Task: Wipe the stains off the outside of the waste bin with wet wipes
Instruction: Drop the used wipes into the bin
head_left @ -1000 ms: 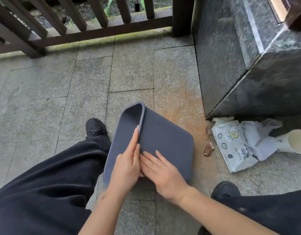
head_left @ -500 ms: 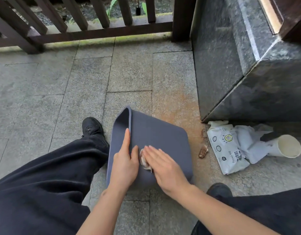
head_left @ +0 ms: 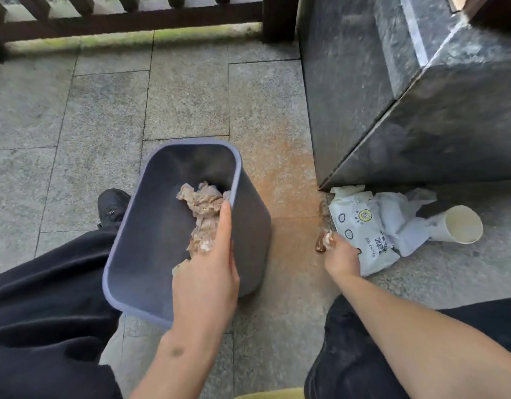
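Bin [head_left: 248, 226] now upright, no longer on its side; left hand [head_left: 205, 280] gripping rim; right hand [head_left: 342, 254] pinching soiled wad [head_left: 323, 240]. Wiping probably done.

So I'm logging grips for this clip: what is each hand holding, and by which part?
The left hand grips the waste bin by its right rim. The right hand pinches a small brown scrap at its top, in the fingertips.

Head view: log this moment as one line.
left hand: holds waste bin rim | right hand: pinches small brown scrap | dirty wipes: inside bin
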Tool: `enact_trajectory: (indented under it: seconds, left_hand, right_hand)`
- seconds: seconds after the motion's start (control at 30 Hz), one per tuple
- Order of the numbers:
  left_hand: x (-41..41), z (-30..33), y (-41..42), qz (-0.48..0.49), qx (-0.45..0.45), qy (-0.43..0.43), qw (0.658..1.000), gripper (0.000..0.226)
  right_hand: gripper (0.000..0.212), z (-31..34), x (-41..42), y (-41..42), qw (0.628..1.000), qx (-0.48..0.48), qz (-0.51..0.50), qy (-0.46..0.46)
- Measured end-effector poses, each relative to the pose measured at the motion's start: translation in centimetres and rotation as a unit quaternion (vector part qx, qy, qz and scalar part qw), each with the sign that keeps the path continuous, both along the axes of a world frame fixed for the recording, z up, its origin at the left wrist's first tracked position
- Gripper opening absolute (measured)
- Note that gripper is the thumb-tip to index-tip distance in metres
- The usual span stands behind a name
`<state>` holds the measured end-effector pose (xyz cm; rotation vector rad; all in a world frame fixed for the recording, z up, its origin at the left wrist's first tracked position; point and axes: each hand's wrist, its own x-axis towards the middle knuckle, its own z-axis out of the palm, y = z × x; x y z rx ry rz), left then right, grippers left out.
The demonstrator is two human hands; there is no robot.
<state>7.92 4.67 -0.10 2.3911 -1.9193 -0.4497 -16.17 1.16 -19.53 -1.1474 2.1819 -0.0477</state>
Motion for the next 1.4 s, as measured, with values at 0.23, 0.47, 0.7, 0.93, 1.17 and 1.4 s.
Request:
enact_trajectory:
  seconds: [0.23, 0.47, 0.7, 0.93, 1.17, 1.4]
  left_hand:
    - [-3.0, -2.9, 2.3, -0.072, 0.032, 0.06, 0.995, 0.07]
    - [-5.2, -4.2, 3.4, -0.107, 0.05, 0.123, 0.985, 0.066]
    - [-3.9, -3.7, 2.7, -0.08, 0.069, 0.155, 0.982, 0.066]
    - [6.5, -1.4, -2.7, 0.146, -0.057, 0.027, 0.987, 0.063]
    - [9.6, -4.0, -1.2, 0.202, 0.173, 0.195, 0.944, 0.013]
    - [6.3, -4.5, -7.8, 0.203, 0.079, 0.287, 0.933, 0.014]
  right_hand:
    - [0.032, -4.8, 0.9, -1.3, 0.99, 0.021, 0.087, 0.106]
    - [0.031, -6.5, -0.1, -1.4, 0.998, -0.01, -0.041, 0.048]
    - [0.028, -4.9, -0.1, -3.7, 0.986, 0.028, -0.162, -0.042]
    - [0.033, 2.1, 0.7, -3.8, 0.947, -0.041, -0.259, -0.187]
    - [0.015, 13.0, 4.2, -5.8, 0.816, -0.183, -0.346, -0.425]
    - [0.017, 19.7, 6.8, -11.1, 0.88, -0.283, -0.133, -0.357]
